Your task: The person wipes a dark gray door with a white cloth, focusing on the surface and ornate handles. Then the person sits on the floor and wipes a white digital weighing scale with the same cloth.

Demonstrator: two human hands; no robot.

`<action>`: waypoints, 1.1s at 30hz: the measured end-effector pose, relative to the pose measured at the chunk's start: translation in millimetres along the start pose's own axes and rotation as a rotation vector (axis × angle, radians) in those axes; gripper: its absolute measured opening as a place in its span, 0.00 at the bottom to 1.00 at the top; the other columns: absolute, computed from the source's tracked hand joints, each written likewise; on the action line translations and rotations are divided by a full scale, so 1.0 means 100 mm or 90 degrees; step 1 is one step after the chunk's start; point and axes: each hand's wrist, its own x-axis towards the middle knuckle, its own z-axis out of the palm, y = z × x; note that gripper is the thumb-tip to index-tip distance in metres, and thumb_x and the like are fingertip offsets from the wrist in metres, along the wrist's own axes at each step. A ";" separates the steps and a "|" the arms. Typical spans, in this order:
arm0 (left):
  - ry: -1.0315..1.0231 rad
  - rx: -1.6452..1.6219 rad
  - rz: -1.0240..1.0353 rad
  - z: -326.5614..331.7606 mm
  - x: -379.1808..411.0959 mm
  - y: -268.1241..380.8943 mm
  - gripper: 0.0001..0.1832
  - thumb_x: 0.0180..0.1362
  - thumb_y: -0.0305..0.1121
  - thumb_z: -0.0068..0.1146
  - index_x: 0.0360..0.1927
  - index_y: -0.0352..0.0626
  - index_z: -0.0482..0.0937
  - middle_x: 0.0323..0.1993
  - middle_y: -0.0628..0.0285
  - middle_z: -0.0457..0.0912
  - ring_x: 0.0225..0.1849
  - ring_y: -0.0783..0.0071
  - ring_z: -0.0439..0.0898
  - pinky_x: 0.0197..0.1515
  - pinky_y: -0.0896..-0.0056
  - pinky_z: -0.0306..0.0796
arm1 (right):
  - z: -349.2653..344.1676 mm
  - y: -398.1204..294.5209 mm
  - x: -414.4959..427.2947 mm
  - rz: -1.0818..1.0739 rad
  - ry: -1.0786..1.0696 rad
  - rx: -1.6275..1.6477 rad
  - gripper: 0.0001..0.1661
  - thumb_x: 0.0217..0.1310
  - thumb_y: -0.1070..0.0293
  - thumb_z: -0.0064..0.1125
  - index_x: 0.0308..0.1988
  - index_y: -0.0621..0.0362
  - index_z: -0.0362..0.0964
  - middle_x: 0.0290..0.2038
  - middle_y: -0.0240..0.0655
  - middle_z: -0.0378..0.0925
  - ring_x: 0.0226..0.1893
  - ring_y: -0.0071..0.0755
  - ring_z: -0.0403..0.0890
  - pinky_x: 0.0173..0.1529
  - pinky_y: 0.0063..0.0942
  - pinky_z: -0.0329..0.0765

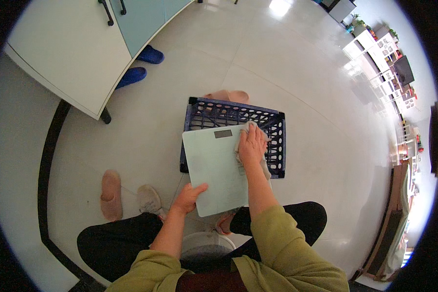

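A pale glass bathroom scale [215, 164] with a small dark display near its far edge is tilted over a dark blue plastic crate [279, 146]. My left hand [189, 197] grips the scale's near left edge, thumb on top. Pressed flat under my right hand [252, 144] is a greyish cloth [265, 169], which lies on the right part of the scale and hangs over its edge. The fingers of that hand point away from me. Most of the crate's inside is hidden beneath the scale.
Between my legs stands a whitish bucket [208, 241]. Pink slippers lie at the left [111, 197] and behind the crate [228, 96]. Blue slippers [133, 76] poke out from under a white and blue cabinet [73, 54]. A wooden-framed seat [387, 219] is far right.
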 end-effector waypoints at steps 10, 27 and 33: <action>0.004 -0.291 0.058 0.11 0.03 -0.01 0.37 0.61 0.62 0.25 0.62 0.42 0.57 0.58 0.59 0.67 0.59 0.62 0.65 0.60 0.59 0.58 | -0.23 -0.85 -0.91 -0.454 -0.206 0.143 0.23 0.60 0.56 0.46 0.55 0.47 0.63 0.58 0.36 0.63 0.61 0.42 0.59 0.63 0.47 0.54; 0.090 -0.244 0.131 0.21 0.07 0.06 0.48 0.53 0.73 0.19 0.61 0.42 0.61 0.56 0.58 0.67 0.58 0.63 0.65 0.59 0.63 0.60 | -0.33 -0.64 -1.29 -0.410 -0.191 0.123 0.22 0.54 0.57 0.52 0.50 0.47 0.68 0.56 0.33 0.66 0.59 0.42 0.62 0.60 0.49 0.55; -0.014 -0.314 0.012 0.26 0.19 0.17 0.42 0.56 0.69 0.26 0.59 0.42 0.64 0.56 0.59 0.68 0.56 0.61 0.67 0.58 0.59 0.61 | -0.37 -0.29 -0.94 -0.204 -0.109 -0.047 0.24 0.56 0.58 0.50 0.54 0.46 0.64 0.59 0.34 0.63 0.61 0.41 0.59 0.62 0.50 0.51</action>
